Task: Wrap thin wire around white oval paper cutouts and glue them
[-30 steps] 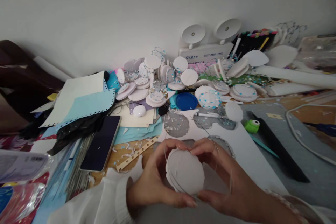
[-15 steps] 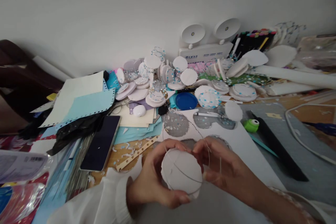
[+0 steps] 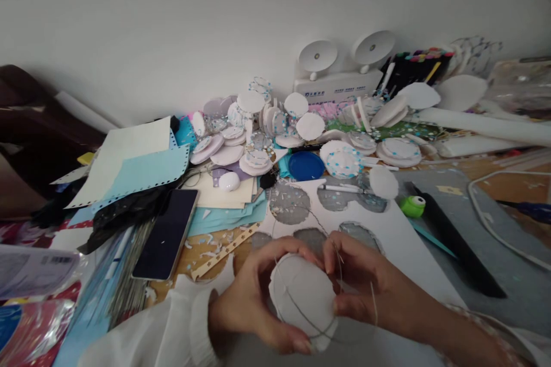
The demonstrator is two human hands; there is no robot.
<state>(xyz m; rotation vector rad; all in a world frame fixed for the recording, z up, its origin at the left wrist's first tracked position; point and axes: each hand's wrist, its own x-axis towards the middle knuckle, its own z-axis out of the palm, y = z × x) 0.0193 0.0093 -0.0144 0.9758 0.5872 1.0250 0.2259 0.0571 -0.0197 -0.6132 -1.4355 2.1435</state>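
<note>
Low in the middle of the head view, my left hand is wrapped round the edge of a white foam disc. Thin wire crosses the disc's face, and a loose length arcs up above it. At the disc's right edge is my right hand, its fingers bent close together. Wire runs through those fingers, and a free end sticks up beside the thumb. Beneath both hands lies a white foam sheet with round holes cut in it.
Many white discs with blue-beaded wire are heaped along the wall. A phone lies at left beside bundled wires. A blue lid, a black tool and a white lamp unit stand or lie further off.
The disc and both hands have shifted slightly down and right. My right fingers have moved closer against the disc's edge, and the wire lies differently over its face.
</note>
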